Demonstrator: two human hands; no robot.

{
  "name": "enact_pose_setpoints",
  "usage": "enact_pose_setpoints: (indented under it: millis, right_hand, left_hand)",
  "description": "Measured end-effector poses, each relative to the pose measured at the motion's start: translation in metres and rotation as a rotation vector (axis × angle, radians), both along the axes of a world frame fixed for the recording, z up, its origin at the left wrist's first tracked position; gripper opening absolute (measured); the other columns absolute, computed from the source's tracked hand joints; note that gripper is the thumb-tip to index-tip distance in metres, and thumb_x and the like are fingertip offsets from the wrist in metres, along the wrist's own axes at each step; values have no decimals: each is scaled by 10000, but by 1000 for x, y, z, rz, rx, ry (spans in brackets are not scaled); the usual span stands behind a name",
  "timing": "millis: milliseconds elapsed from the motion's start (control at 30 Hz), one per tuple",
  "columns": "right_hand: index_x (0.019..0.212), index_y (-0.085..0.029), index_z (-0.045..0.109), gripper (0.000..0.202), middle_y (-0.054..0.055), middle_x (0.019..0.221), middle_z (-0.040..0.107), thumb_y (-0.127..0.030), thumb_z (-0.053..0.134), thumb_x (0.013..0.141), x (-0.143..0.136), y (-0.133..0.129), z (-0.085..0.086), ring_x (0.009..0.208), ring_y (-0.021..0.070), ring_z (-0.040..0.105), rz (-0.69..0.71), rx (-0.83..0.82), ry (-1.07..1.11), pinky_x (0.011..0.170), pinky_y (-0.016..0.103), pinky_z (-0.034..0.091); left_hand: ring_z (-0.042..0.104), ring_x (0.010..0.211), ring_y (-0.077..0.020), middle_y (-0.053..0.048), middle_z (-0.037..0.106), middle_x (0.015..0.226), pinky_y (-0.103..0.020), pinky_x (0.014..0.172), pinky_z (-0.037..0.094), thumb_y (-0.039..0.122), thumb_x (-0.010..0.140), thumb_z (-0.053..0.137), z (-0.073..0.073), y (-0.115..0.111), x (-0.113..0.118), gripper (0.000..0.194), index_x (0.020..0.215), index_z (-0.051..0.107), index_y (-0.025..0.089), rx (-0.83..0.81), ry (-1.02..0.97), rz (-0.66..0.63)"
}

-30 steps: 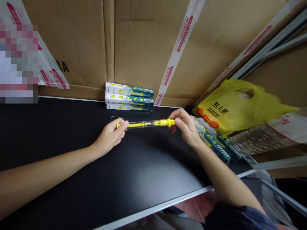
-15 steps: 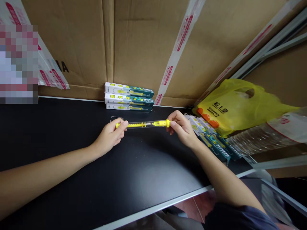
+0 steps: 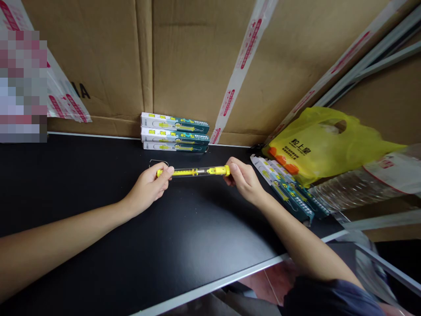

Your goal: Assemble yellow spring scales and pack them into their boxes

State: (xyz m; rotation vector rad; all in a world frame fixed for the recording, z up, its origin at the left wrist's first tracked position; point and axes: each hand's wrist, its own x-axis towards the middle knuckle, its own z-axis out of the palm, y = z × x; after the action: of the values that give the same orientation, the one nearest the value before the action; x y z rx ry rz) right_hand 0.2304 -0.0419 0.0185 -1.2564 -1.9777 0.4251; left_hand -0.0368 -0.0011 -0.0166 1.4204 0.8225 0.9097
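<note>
Brown cardboard fills the top of the frame, behind a black tabletop spanning the middle and lower left. At right, a yellow plastic bag lies near a clear ribbed plastic item. Beside the bag, at least 2 slanting cartons lie side by side; 3 stacked boxes sit against the cardboard, above centre. In the middle, the right hand pinches the right yellow end of the clear tube, and the left hand grips its left end. A thin bent wire shows just above the left fingers.
</note>
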Motion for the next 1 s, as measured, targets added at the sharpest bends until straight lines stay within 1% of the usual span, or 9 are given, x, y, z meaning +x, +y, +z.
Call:
enact_pose_setpoints:
  millis: [167, 267, 367, 433, 500, 533, 633, 733, 1000]
  right_hand:
    - [553, -194, 437, 564, -13, 493, 458, -528, 295, 984, -2, 0, -5, 461, 101, 429, -121, 9, -3, 528, 269, 336]
    - [501, -194, 438, 638, 0, 463, 450, -586, 250, 968, -1, 0, -5, 452, 112, 438, -174, -5, 3, 520, 283, 334]
    - [611, -196, 492, 601, -1, 504, 481, -592, 218, 968, 0, 0, -3, 470, 122, 454, -134, 26, 47, 512, 283, 352]
    - [798, -208, 523, 472, -12, 573, 526, -570, 274, 970, 0, 0, -1, 484, 126, 471, -93, 57, 126, 499, 275, 375]
    - [954, -228, 489, 332, -15, 654, 568, -533, 358, 964, 1, 0, 0, 515, 130, 499, -54, 77, 191, 502, 268, 407]
    - [991, -235, 469, 288, -13, 686, 580, -511, 394, 959, 2, 0, 1, 534, 132, 512, -32, 80, 207, 508, 266, 422]
    - [994, -241, 448, 212, -2, 744, 595, -449, 458, 950, 2, -1, 1, 581, 133, 529, 2, 69, 202, 519, 262, 449]
    - [970, -241, 442, 185, 4, 751, 598, -425, 458, 956, 2, -2, 1, 589, 136, 536, -8, 52, 171, 519, 267, 447]
    - [901, -246, 390, 283, -10, 673, 550, -524, 389, 958, 0, 1, -8, 537, 141, 507, -2, -26, 195, 488, 282, 412]
  left_hand:
    - [245, 378, -19, 102, 298, 520, -133, 335, 207, 480, 904, 499, 1, -1, 0, 353, 724, 411, 190, 13, 14, -13]
    - [253, 377, -18, 100, 310, 525, -134, 334, 208, 483, 902, 504, 0, -1, 0, 349, 734, 422, 189, 6, 15, -21]
    - [236, 378, -18, 104, 293, 521, -133, 333, 210, 501, 898, 505, -1, 0, 0, 362, 733, 418, 190, 0, -6, -17]
    - [227, 381, -19, 105, 281, 516, -131, 331, 210, 514, 894, 506, -1, 0, 1, 374, 730, 419, 190, -3, -18, -2]
    - [229, 380, -20, 105, 283, 511, -131, 328, 213, 523, 891, 506, -1, 1, 1, 381, 727, 422, 190, -5, -18, 12]
    - [234, 380, -21, 103, 287, 510, -131, 328, 216, 524, 890, 506, -1, 1, 1, 382, 727, 423, 189, -5, -18, 16]
    - [244, 380, -21, 100, 300, 512, -129, 327, 219, 517, 890, 512, 0, 0, 0, 375, 731, 427, 189, -10, -21, 25]
    - [242, 383, -21, 99, 298, 514, -125, 326, 217, 511, 891, 514, 1, -1, 0, 370, 733, 432, 186, -15, -22, 31]
    - [244, 388, -23, 97, 300, 524, -125, 330, 218, 499, 885, 528, 1, 0, 0, 362, 729, 431, 187, -15, -31, 30]
